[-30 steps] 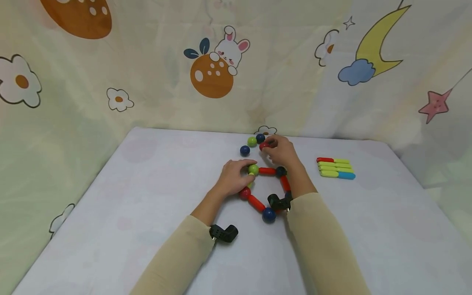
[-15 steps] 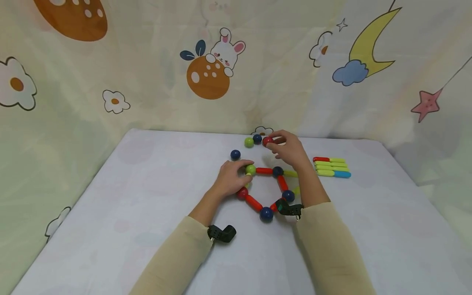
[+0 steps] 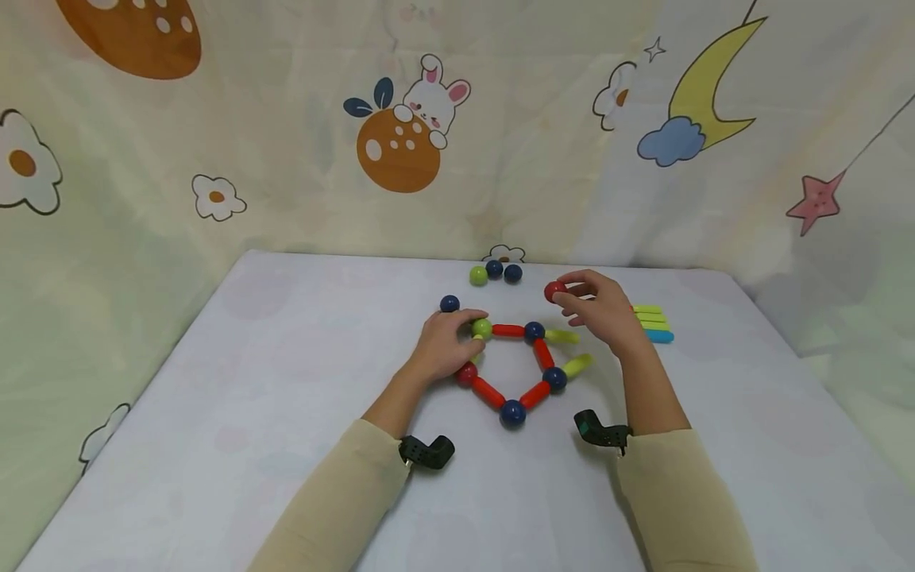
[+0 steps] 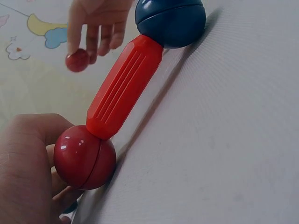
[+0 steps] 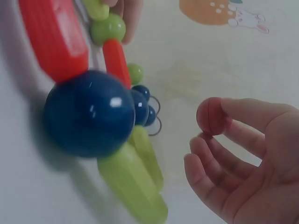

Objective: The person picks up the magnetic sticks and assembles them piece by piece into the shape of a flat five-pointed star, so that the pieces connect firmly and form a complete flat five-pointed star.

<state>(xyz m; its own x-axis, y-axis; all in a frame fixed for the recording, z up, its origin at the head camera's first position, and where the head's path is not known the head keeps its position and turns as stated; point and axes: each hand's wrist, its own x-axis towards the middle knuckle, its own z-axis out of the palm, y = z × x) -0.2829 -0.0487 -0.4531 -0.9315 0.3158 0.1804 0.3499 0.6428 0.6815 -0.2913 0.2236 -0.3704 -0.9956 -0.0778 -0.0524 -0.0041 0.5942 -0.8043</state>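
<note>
My left hand (image 3: 445, 345) pinches a green ball (image 3: 482, 328) between thumb and forefinger at the back-left corner of a ring of toy rods and balls. Red rods (image 3: 535, 395) join blue balls (image 3: 512, 414) and a red ball (image 4: 85, 157) in that ring. Two yellow-green rods (image 3: 577, 365) stick out from its right side. Above the table, right of the ring, my right hand (image 3: 604, 311) holds a loose red ball (image 3: 555, 291) between thumb and fingers; the right wrist view shows this red ball (image 5: 213, 115) at the fingertips.
A green ball (image 3: 478, 276) and two blue balls (image 3: 512, 273) lie near the table's back edge. Another blue ball (image 3: 449, 303) sits just behind my left hand. Green and blue rods (image 3: 656, 324) lie partly hidden behind my right hand. A patterned cloth (image 3: 286, 159) hangs behind.
My right hand has carried the red ball away from the back balls to the right, revealing a blue ball there. One blue ball has rolled left, towards my left hand, which stays put.
</note>
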